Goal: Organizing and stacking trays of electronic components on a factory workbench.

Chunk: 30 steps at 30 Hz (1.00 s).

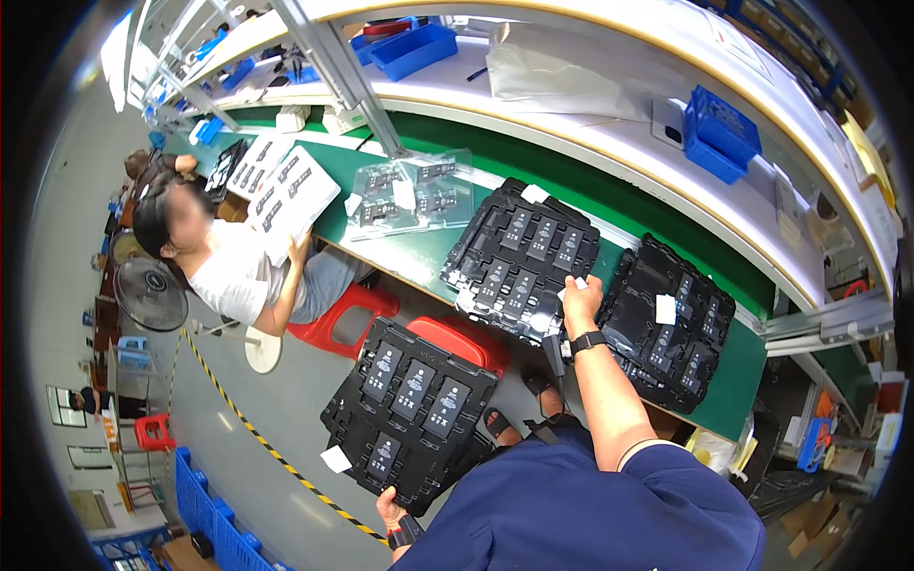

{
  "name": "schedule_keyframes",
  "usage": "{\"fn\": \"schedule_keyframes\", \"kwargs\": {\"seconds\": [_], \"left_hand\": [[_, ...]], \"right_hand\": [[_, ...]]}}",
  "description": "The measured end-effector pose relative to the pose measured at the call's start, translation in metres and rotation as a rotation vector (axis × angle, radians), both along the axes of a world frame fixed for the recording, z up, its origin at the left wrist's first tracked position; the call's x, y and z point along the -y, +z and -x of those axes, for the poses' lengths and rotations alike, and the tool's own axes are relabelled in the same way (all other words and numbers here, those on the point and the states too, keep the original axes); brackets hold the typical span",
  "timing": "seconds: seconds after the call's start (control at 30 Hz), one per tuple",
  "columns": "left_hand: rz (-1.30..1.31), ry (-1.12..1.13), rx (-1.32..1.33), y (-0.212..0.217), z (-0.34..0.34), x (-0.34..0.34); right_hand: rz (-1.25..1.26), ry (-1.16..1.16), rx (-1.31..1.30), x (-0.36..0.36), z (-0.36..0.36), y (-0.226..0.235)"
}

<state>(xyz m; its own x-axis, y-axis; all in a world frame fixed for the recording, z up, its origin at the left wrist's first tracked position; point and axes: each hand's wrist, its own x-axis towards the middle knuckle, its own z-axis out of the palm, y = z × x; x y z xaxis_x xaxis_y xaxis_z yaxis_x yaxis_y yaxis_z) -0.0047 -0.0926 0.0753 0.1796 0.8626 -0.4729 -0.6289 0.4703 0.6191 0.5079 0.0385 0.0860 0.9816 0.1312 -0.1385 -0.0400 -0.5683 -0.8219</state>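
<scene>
A black plastic tray [416, 391] with several flat black battery packs in its pockets is tilted low in front of me, and a white slip [336, 460] is at its edge. My left hand [388, 506] is closed on the lower edge of this tray. My right hand [582, 305] is closed at the right edge of a stack of similar black trays [515, 249] on the bench. A small white slip [578, 284] shows at its fingers. Another stack of black trays [666, 324] stands to the right of that hand, with a white slip on top.
A green bench [433, 268] runs under a white shelf [590, 119] holding blue bins [721, 134]. Clear plastic trays [411, 195] lie to the left. A seated person [238, 262] holds a white tray [293, 195]. Red stools [457, 341] and a fan [150, 293] stand nearby.
</scene>
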Motion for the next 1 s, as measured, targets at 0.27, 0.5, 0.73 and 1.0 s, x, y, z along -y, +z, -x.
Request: {"fn": "schedule_keyframes", "kwargs": {"seconds": [0.27, 0.5, 0.73, 1.0], "left_hand": [[-0.043, -0.078, 0.055, -0.019, 0.008, -0.008], [0.025, -0.116, 0.1, -0.01, -0.001, -0.014], [-0.019, -0.065, 0.068, 0.013, -0.027, -0.036], [0.011, -0.225, 0.141, 0.041, -0.053, -0.071]], "right_hand": [[-0.569, -0.006, -0.509, 0.011, -0.011, 0.015], [-0.891, 0.237, -0.819, 0.045, -0.036, 0.003], [-0.888, 0.115, -0.685, 0.128, -0.049, 0.022], [-0.925, -0.193, -0.347, 0.35, -0.077, 0.007]]}}
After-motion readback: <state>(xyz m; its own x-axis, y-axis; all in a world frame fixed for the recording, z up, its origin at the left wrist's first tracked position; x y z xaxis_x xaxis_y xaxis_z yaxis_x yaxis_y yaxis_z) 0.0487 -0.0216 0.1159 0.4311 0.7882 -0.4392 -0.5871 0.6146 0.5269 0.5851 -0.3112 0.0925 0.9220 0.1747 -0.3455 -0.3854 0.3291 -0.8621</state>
